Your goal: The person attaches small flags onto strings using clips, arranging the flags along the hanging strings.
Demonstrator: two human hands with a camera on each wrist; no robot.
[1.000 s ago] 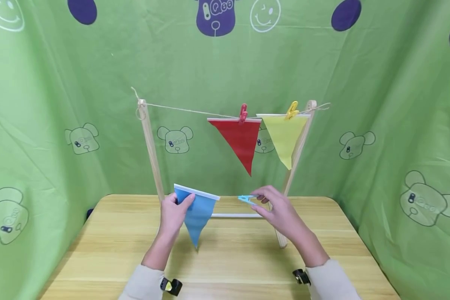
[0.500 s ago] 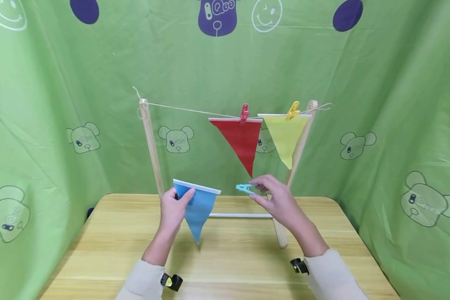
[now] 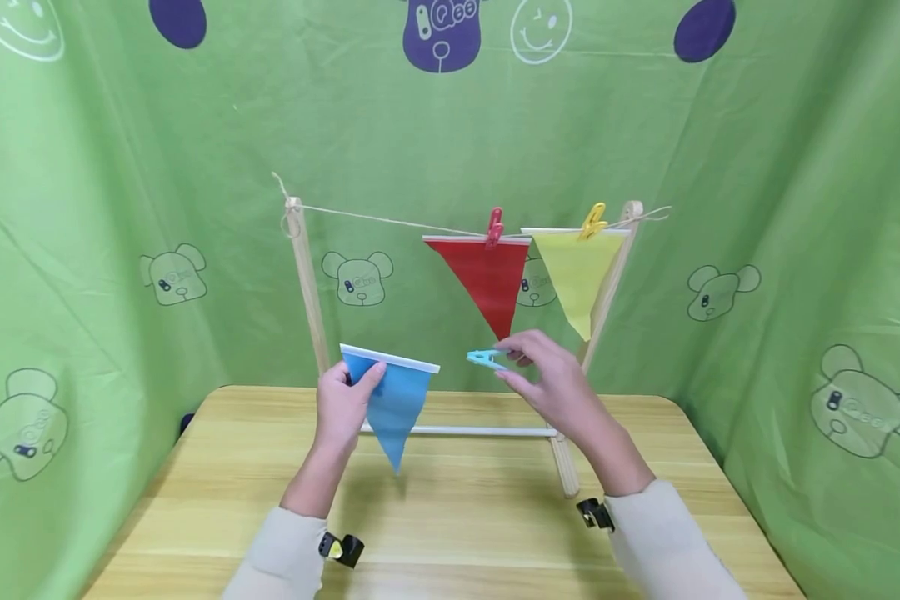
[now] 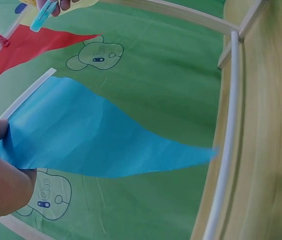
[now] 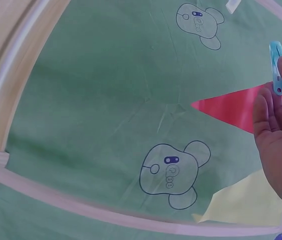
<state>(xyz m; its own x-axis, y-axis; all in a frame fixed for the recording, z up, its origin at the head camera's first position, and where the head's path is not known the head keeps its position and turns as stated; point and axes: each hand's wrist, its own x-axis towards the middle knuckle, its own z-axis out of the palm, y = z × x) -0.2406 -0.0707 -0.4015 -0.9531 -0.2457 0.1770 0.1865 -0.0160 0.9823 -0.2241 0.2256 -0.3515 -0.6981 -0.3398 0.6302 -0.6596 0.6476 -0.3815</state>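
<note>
1. There are three flags; one blue flag (image 3: 392, 403) is being held up by the left hand (image 3: 342, 406); one red flag (image 3: 489, 277) and one yellow flag (image 3: 576, 272) are hanging on the string (image 3: 390, 221); there are three pegs too, one light blue peg (image 3: 486, 359) in the right hand (image 3: 553, 385), one red peg (image 3: 494, 227) and one yellow peg (image 3: 592, 222) sitting on the string.
2. The left hand is pinching the top left corner of the blue flag with thumb and fingers curled round it; the flag is hanging in the air above the table (image 3: 450, 508), just right of that hand.
3. The blue flag's tip is pointing down at the table; its white top edge is running sideways, sloping a little down toward the right hand.
4. The right hand is pinching the light blue peg at its fingertips; the peg is lying almost flat, and its free end is pointing toward the left hand; peg and blue flag are near but not touching.
5. The wooden stand (image 3: 304, 287) is standing behind both hands; its white bottom bar (image 3: 480, 431) is lying low behind the blue flag's tip.
6. The red flag's tip is hanging just above the right hand; the yellow flag is farther right of it; the string over the left hand is bare.
7. A green cloth with bears (image 3: 120, 250) is hanging all around.
</note>
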